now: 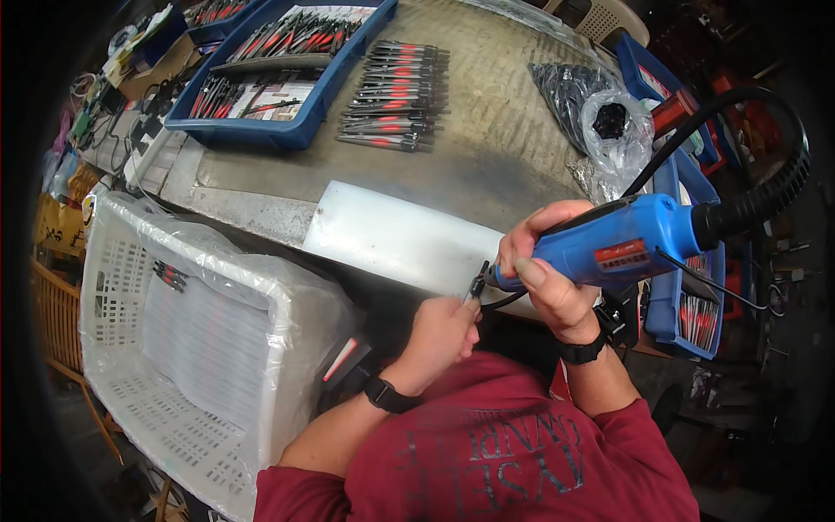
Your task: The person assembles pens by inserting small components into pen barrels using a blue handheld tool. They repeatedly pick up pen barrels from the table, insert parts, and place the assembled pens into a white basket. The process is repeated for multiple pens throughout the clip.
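Observation:
My right hand (557, 278) is wrapped around the front of a blue electric screwdriver (639, 230), whose nose points left. A thick black cord leaves its rear end. My left hand (442, 335) is closed on a slim black-and-grey pen-like piece (475, 289), which stands up out of the fingers. The tip of the screwdriver is at the side of that piece; whether they touch is hard to see. Behind both hands lies a white block-like board (396, 235) along the bench edge.
Similar red-and-black pieces (396, 96) lie in a row on the bench (487, 148). A blue tray (296, 135) holds many more. Left of me stands a white plastic crate (187, 239) lined with clear film, a few pieces inside. Bags (613, 122) and blue bins (665, 326) stand right.

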Motion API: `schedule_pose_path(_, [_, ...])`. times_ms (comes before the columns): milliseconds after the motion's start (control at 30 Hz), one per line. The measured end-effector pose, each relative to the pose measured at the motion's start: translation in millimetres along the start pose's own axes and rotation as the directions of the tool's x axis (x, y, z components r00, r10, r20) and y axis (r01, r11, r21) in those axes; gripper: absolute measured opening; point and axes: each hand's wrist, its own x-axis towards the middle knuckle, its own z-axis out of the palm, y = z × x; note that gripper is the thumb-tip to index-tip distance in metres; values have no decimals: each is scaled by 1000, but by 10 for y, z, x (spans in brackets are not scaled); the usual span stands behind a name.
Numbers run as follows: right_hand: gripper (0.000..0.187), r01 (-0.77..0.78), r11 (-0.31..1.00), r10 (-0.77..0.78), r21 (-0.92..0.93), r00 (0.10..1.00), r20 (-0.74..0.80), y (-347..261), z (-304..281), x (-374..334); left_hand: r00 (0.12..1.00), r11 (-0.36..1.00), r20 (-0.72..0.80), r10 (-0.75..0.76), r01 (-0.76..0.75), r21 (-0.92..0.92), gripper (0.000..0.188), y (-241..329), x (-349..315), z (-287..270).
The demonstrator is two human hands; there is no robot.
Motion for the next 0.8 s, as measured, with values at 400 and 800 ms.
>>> schedule_pose_path(400, [37, -25, 998, 26, -50, 1000, 13, -13, 35, -2, 1000, 1000, -3, -5, 5, 22, 28, 6, 8, -9])
schedule_pose_path(800, [34, -31, 842, 121, -539, 984, 132, 52, 109, 148, 999, 1000, -49, -10, 11, 18, 32, -7, 13, 9])
